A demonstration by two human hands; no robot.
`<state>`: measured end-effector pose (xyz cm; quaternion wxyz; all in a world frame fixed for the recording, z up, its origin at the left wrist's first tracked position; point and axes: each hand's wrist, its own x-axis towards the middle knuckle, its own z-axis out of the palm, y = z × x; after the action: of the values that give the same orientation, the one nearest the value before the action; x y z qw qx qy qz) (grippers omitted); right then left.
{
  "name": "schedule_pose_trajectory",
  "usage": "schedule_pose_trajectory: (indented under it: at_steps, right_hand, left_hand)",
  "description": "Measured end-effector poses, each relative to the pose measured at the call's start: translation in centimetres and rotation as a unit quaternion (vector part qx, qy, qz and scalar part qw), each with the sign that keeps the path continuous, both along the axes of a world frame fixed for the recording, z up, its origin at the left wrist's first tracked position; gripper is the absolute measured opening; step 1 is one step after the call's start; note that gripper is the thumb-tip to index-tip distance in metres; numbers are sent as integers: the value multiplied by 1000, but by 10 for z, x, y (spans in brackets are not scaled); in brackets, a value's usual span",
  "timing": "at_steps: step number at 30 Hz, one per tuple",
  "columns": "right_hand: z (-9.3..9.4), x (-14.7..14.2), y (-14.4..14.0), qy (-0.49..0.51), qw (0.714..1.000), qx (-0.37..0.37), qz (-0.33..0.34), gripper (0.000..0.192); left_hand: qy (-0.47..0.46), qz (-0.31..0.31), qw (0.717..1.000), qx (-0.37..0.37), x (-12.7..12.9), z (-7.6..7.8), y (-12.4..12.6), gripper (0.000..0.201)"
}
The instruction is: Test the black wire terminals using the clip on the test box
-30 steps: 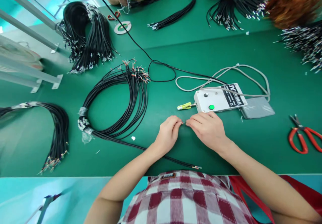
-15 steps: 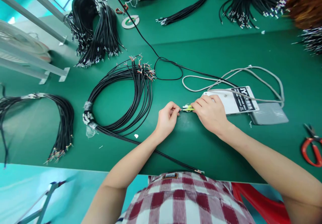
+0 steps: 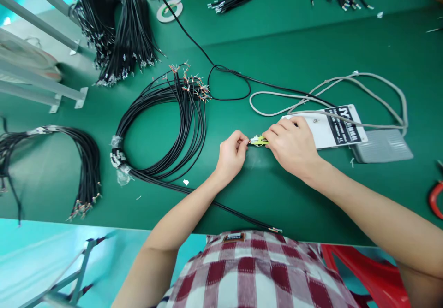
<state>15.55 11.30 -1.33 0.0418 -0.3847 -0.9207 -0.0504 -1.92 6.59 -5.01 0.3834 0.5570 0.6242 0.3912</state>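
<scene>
My left hand [image 3: 233, 153] is closed in a pinch, with a thin dark wire end [image 3: 249, 142] just showing at the fingertips. Facing it, my right hand [image 3: 292, 146] is wrapped round a small yellow-green hand tool [image 3: 262, 140], its exact kind mostly covered by the fingers. The tool's tip meets the wire close to the left fingertips. Beside the tool is a small white piece. Behind my right hand lies a white device with a black label [image 3: 342, 124], and left of my hands is a coiled bundle of black cables [image 3: 133, 114] with stripped ends.
A grey pedal [image 3: 382, 146] adjoins the device, with a looped grey cord [image 3: 398, 96] around it. Red-handled pliers [image 3: 436, 199] sit at the right edge. More black cable bundles [image 3: 121, 31] and a white tape roll [image 3: 169, 11] lie farther back on the green table [image 3: 277, 192].
The view has shifted down and slightly right, so the other person's hands are out of frame. My hands stay close together, with the tool nearer the left fingertips.
</scene>
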Motion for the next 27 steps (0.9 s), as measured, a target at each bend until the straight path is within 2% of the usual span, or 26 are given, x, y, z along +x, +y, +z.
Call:
schedule_pose_trajectory:
  at_steps: [3,6,10,12,16,21,24,27]
  right_hand:
    - [8,7,-6,32,999,-13,6,17]
    - [13,30,-21,111,994,-4,-11,27]
    - [3,68,-51,236,964,63,-106,20]
    - [-5,77,-63,266,953,60,-128,19]
    - [-23,77,-73,275,948,91,-131,24]
    - [-37,75,-67,279,937,158,-141,27]
    - [-36,76,-67,298,932,149,-142,30]
    - [-30,74,-78,345,924,98,-133,35]
  left_hand:
    - [3,3,1000,4,0,0,0,14]
    - [5,7,1000,3,-1,-1,-1,12]
    - [1,8,1000,1,-2,-3,-2,10]
    - [-4,8,1000,0,-2,-3,-2,10]
    - [6,11,1000,-1,-2,-2,-1,10]
    - [39,12,999,7,-7,-1,-3,11]
    - [6,31,999,-3,-12,-2,-7,11]
    - [-76,58,995,-1,-29,0,-5,13]
